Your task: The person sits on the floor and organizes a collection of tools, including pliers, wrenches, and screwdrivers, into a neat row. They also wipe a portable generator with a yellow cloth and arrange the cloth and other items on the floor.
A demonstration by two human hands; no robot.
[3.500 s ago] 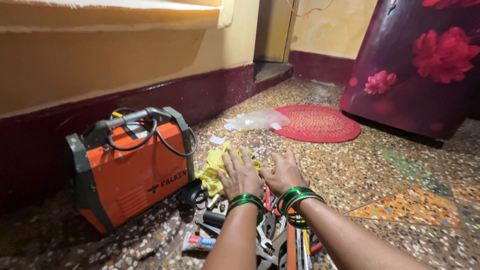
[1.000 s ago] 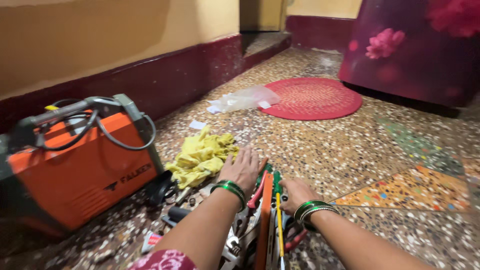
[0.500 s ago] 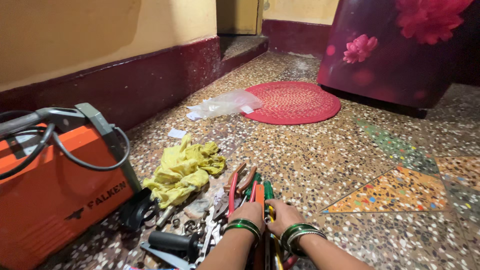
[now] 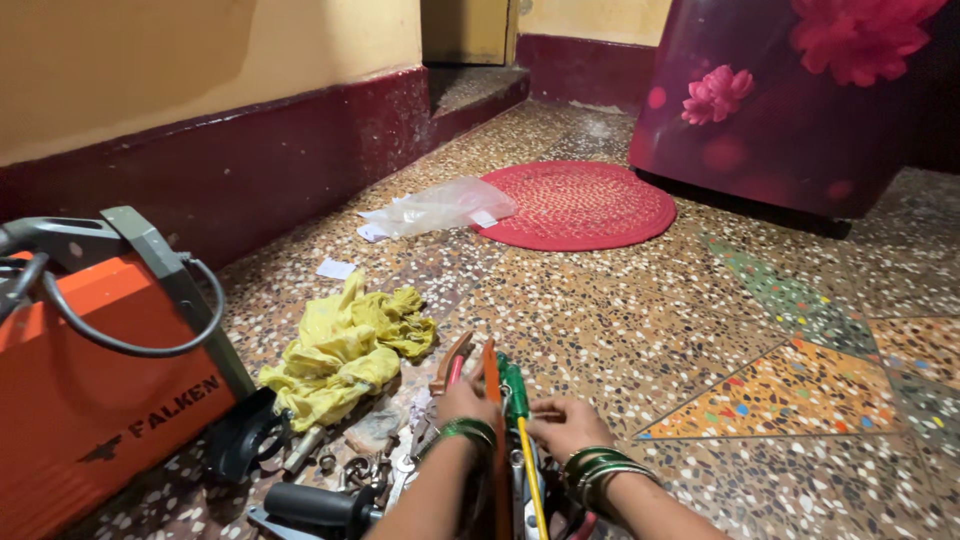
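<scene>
While only the head view shows anything, both hands sit low in a heap of hand tools point(image 4: 470, 440) on the speckled floor point(image 4: 640, 330). Left hand point(image 4: 462, 402) is curled among red-handled pliers point(image 4: 452, 362) and an orange handle; can't tell if it actually grips one. Right hand point(image 4: 565, 422) lies half open, fingers touching a green-handled screwdriver point(image 4: 513, 388). Yellow rag point(image 4: 340, 345) and orange machine point(image 4: 90, 400) are to the left. Risk: sharp tips in that tangled heap could nick fingers, or loose tools could slide off.

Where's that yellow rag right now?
The yellow rag lies crumpled on the floor, left of the person's left hand and just right of the orange machine.
</scene>
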